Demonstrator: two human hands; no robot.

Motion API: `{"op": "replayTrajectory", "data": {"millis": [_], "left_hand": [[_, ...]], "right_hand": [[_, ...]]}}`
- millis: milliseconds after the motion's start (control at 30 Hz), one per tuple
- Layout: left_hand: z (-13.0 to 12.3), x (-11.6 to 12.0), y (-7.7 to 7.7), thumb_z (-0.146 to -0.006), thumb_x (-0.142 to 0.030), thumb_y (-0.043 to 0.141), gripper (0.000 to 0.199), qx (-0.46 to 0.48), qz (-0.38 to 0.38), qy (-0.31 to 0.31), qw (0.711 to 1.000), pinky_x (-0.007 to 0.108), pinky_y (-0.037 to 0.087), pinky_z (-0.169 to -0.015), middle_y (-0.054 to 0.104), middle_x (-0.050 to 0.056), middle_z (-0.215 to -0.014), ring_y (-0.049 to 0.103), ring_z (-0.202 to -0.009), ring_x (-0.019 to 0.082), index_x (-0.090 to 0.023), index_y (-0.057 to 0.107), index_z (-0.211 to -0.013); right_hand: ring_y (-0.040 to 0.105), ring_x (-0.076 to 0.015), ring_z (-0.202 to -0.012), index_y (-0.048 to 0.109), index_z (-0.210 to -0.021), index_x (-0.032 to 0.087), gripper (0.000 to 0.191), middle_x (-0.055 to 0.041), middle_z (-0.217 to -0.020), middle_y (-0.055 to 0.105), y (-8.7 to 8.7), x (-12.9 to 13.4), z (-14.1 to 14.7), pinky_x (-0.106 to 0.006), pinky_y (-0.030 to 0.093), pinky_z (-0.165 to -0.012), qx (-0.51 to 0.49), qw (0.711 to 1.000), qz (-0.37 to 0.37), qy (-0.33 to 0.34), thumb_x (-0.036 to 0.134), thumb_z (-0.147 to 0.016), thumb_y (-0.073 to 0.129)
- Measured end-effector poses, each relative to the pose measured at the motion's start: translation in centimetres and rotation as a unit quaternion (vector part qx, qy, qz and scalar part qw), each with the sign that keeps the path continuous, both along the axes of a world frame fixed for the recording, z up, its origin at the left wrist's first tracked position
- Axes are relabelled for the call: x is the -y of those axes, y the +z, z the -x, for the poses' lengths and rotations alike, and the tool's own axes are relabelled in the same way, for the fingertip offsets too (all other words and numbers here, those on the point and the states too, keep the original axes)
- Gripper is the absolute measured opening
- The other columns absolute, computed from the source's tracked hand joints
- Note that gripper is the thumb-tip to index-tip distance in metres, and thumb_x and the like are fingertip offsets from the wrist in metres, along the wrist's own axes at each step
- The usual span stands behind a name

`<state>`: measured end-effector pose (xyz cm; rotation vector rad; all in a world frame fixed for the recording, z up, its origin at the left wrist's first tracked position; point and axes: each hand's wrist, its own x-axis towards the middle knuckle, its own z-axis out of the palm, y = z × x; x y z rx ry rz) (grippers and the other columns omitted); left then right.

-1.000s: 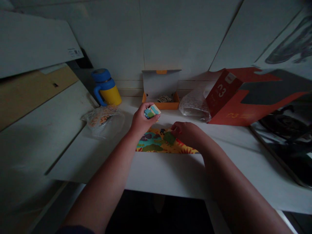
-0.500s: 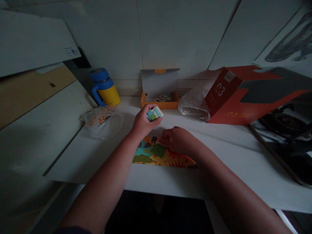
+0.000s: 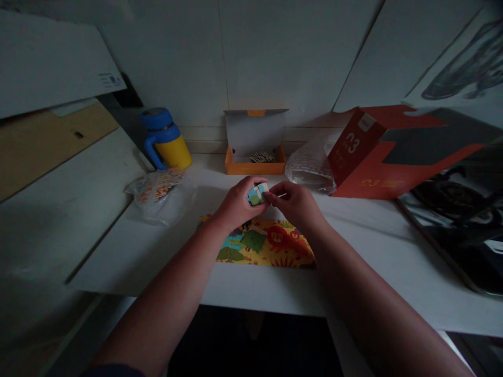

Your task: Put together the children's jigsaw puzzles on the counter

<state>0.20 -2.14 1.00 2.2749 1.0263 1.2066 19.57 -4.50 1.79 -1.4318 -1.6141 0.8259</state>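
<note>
My left hand is closed around a small stack of puzzle pieces, with a blue and green picture on the top one. The thumb and fingertips of my right hand pinch the right edge of the top piece; whether it has come off the stack I cannot tell. Below both hands a colourful jigsaw puzzle lies flat on the white counter, showing a red lion, green shapes and blue water on yellow. My left wrist and hand hide part of its left side.
An open orange box with striped pieces inside stands against the wall. Left are a plastic bag of sticks and a blue-yellow jug. Right are clear bubble wrap, a large red box and a stove.
My right hand has risen from the puzzle to the stack in my left hand, uncovering the lion. My left hand has come slightly down and right.
</note>
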Motion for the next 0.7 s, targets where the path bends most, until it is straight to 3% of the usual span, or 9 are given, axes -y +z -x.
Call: {"op": "replayTrajectory", "data": {"millis": [167,300,467,700], "left_hand": [[0.0,-0.1,-0.1,-0.078,-0.023,0.085,0.058,0.011,0.040,-0.001,0.999,0.038,0.055,-0.098,0.072,0.007,-0.126,0.070,-0.112,0.023,-0.026,0.060,-0.131],[0.4,-0.5,-0.3,-0.078,-0.024,0.086,0.055,0.041,0.055,0.024,0.997,0.039,0.055,-0.097,0.073,0.007,-0.124,0.070,-0.111,0.023,-0.027,0.062,-0.128],[1.4,-1.7,-0.9,-0.078,-0.027,0.087,0.052,0.085,0.068,0.088,0.990,0.040,0.055,-0.095,0.073,0.007,-0.119,0.070,-0.107,0.022,-0.027,0.063,-0.123],[2.2,-2.9,-1.5,-0.079,-0.032,0.087,0.046,0.118,0.080,0.125,0.982,0.035,0.055,-0.084,0.073,0.005,-0.115,0.069,-0.094,0.019,-0.026,0.064,-0.119]], "right_hand": [[0.068,-0.0171,-0.073,0.066,-0.091,0.021,0.038,-0.0042,-0.081,0.073,-0.2,-0.6,-0.3,-0.026,0.051,-0.062,-0.113,0.993,0.044,0.010,0.058,-0.086,0.071],[0.070,-0.0169,-0.072,0.062,-0.094,0.022,0.040,-0.0037,-0.083,0.073,-0.4,-1.5,-1.5,-0.026,0.051,-0.060,-0.162,0.986,0.011,-0.029,0.059,-0.086,0.071],[0.068,-0.0165,-0.067,0.070,-0.097,0.020,0.027,-0.0046,-0.081,0.075,-0.4,-2.0,-3.5,-0.026,0.050,-0.058,-0.047,0.998,-0.020,-0.046,0.046,-0.090,0.070],[0.069,-0.0169,-0.067,0.077,-0.091,0.021,0.011,-0.0030,-0.076,0.077,0.3,-1.6,-4.2,-0.027,0.048,-0.063,0.148,0.987,0.044,0.041,0.027,-0.091,0.067]]}}
